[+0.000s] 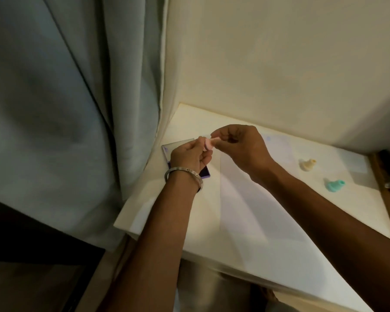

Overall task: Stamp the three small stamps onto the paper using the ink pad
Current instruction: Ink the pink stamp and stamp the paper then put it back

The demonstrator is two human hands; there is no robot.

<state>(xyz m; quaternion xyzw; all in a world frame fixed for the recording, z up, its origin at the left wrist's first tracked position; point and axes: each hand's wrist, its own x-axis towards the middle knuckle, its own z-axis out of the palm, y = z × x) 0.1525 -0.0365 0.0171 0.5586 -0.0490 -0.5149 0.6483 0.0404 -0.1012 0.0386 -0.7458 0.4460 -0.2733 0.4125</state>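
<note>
A small pink stamp (208, 144) is held in the air between both hands above the table's far left corner. My left hand (189, 157), with a metal bangle on the wrist, pinches its round base. My right hand (239, 146) grips its handle end. Below my left hand lies the ink pad (167, 152), purple with its clear lid open, mostly hidden by the hand. A white sheet of paper (252, 194) lies on the table, with a faint mark near its far edge. A cream stamp (307, 164) and a teal stamp (334, 184) lie on their sides at the right.
The white table (223, 251) stands in a corner, against a cream wall behind and a grey curtain (77, 109) at the left. A wooden edge (385, 192) runs along the table's right side. A small pale card (356, 164) lies near the right end.
</note>
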